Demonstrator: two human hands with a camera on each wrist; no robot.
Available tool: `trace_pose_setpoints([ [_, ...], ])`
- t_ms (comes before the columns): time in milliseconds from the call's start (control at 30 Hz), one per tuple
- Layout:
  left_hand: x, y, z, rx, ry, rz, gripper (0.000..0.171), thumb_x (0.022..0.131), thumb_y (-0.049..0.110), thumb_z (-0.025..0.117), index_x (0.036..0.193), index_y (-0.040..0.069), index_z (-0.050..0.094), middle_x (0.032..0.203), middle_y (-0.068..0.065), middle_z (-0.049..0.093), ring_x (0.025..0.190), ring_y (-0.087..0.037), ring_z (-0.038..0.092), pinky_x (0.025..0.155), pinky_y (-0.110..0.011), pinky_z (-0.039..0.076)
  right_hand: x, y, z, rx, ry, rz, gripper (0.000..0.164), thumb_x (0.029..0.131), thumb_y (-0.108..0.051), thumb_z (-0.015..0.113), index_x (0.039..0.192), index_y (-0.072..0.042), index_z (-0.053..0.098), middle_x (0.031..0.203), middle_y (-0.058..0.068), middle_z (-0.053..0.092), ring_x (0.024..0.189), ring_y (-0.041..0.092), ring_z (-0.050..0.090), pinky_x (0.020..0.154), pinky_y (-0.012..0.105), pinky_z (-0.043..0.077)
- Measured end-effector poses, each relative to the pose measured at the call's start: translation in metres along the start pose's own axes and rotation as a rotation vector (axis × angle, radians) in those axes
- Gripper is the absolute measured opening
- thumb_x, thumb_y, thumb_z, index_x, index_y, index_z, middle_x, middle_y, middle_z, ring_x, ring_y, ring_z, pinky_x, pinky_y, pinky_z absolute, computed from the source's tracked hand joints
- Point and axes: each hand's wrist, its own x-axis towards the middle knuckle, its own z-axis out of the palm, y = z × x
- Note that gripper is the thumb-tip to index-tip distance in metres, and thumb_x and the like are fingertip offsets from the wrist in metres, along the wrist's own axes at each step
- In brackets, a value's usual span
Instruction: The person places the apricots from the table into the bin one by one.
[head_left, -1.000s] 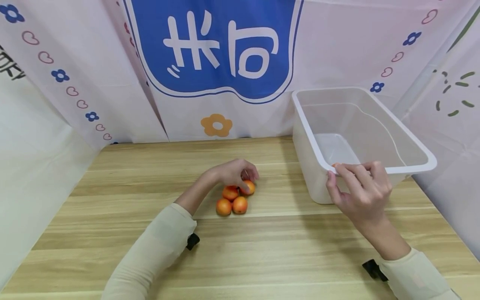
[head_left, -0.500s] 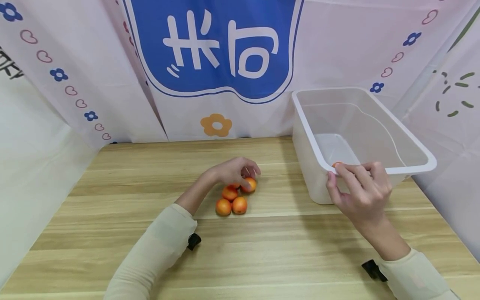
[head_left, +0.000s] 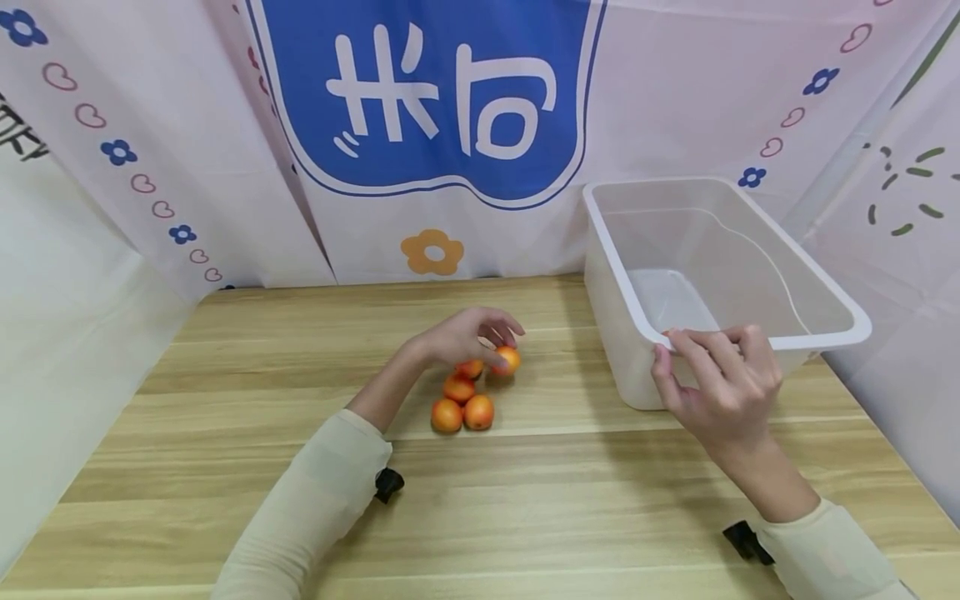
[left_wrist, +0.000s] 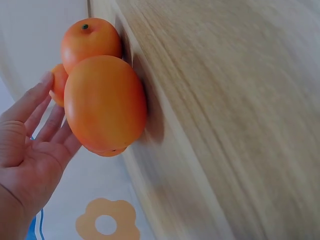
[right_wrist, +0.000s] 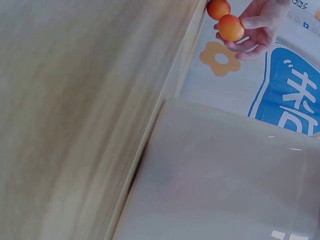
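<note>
Several small, smooth orange-red fruits lie in a cluster on the wooden table, the front one (head_left: 478,412) beside another (head_left: 447,415). My left hand (head_left: 480,337) reaches over the far side of the cluster and holds the rightmost fruit (head_left: 508,359) between thumb and fingers. In the left wrist view, the thumb is on that fruit (left_wrist: 58,86), partly hidden behind two nearer ones; the right wrist view also shows the held fruit (right_wrist: 231,27). My right hand (head_left: 723,387) grips the near rim of a white plastic tub (head_left: 611,275), fingers over the edge and thumb outside.
The tub stands at the table's back right, with a sliver of orange (head_left: 667,333) inside beside my right fingertips. A printed cloth (head_left: 525,229) hangs behind the wooden table (head_left: 525,508). Black straps (head_left: 387,485) show near both sleeves.
My left hand has moved slightly back and to the right, drawing the rightmost fruit away from the others. The right hand stays on the tub's rim.
</note>
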Motion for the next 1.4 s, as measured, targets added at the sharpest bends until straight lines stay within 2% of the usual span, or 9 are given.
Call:
trace_pose_setpoints([
  [100, 0.000, 0.000, 0.000, -0.055, 0.031, 0.003, 0.049, 0.087, -0.006, 0.079, 0.132, -0.009, 0.061, 0.112, -0.016, 0.068, 0.110, -0.030, 0.066, 0.103, -0.038, 0.054, 0.001, -0.001, 0.001, 0.001, 0.007, 0.001, 0.031, 0.091, -0.022, 0.067, 0.070, 0.001, 0.071, 0.064, 0.013, 0.063, 0.054, 0.044, 0.039, 0.048, 0.050, 0.030],
  [367, 0.000, 0.004, 0.000, -0.116, 0.112, 0.005, 0.043, 0.089, -0.005, 0.077, 0.130, -0.004, 0.064, 0.116, -0.015, 0.069, 0.112, -0.030, 0.067, 0.105, -0.039, 0.052, 0.001, -0.001, 0.001, -0.001, 0.013, 0.005, 0.030, 0.090, -0.021, 0.067, 0.070, 0.001, 0.071, 0.064, 0.013, 0.063, 0.055, 0.044, 0.039, 0.048, 0.050, 0.030],
  [633, 0.004, 0.008, 0.003, -0.203, 0.176, 0.022, 0.041, 0.089, -0.006, 0.077, 0.129, -0.005, 0.065, 0.120, -0.017, 0.069, 0.113, -0.030, 0.065, 0.103, -0.038, 0.053, 0.000, -0.001, 0.000, -0.002, 0.005, 0.009, 0.032, 0.091, -0.022, 0.067, 0.070, 0.001, 0.071, 0.064, 0.014, 0.063, 0.055, 0.044, 0.040, 0.048, 0.051, 0.030],
  [967, 0.012, 0.018, 0.006, -0.360, 0.229, 0.027, 0.038, 0.090, -0.009, 0.072, 0.128, -0.011, 0.063, 0.125, -0.021, 0.068, 0.110, -0.028, 0.067, 0.101, -0.038, 0.055, 0.002, -0.001, 0.000, -0.002, 0.011, 0.006, 0.033, 0.092, -0.024, 0.066, 0.070, 0.001, 0.072, 0.065, 0.013, 0.064, 0.055, 0.044, 0.039, 0.048, 0.050, 0.030],
  [1233, 0.016, 0.021, 0.007, -0.414, 0.260, 0.010, 0.030, 0.091, -0.004, 0.074, 0.121, -0.008, 0.069, 0.114, -0.010, 0.071, 0.104, -0.024, 0.069, 0.102, -0.039, 0.054, 0.001, -0.001, 0.000, 0.004, 0.004, 0.005, 0.033, 0.092, -0.023, 0.067, 0.070, 0.002, 0.072, 0.064, 0.014, 0.063, 0.055, 0.044, 0.040, 0.049, 0.051, 0.030],
  [1400, 0.018, 0.028, 0.008, -0.430, 0.264, -0.009, 0.031, 0.093, 0.000, 0.075, 0.122, -0.007, 0.069, 0.116, -0.012, 0.071, 0.103, -0.024, 0.070, 0.103, -0.040, 0.054, 0.001, -0.001, 0.000, 0.006, 0.003, 0.005, 0.033, 0.092, -0.023, 0.067, 0.070, 0.002, 0.072, 0.065, 0.014, 0.063, 0.055, 0.044, 0.040, 0.049, 0.051, 0.030],
])
